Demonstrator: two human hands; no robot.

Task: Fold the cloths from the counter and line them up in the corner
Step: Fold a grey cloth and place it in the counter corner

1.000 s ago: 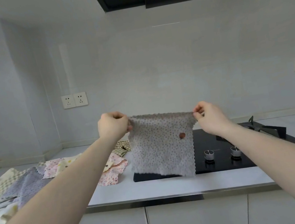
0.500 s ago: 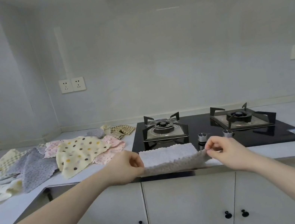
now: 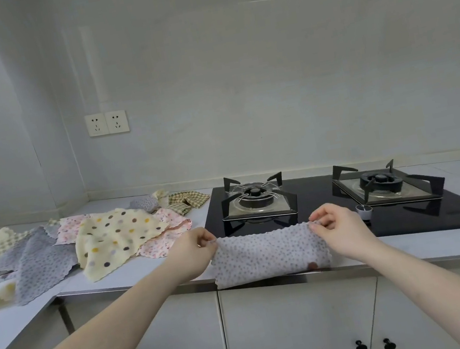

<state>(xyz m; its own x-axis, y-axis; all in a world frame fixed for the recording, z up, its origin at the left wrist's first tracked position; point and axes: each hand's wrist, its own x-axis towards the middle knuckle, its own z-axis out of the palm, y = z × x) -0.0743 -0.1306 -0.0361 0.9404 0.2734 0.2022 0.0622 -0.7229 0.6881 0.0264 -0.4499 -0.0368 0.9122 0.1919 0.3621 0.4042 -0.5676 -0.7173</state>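
Cloth (image 3: 269,253), doubled on the worktop (image 3: 450,243) edge, looks light, limp and slippery; left hand (image 3: 195,252) and right hand (image 3: 337,226) pinch its far corners, the best hold.

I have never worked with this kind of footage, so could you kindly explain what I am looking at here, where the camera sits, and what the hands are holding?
There is no machine here: a person wears one wide-angle camera on the head, looking forward and down, so the two bare arms reaching in are the person's own. The left hand and right hand each pinch a top corner of a grey spotted cloth, folded over and lying at the front edge of the white counter. Behind it is a black two-burner gas hob. To the left lies an unfolded heap of cloths, with a cream polka-dot cloth on top and a grey cloth beside it.
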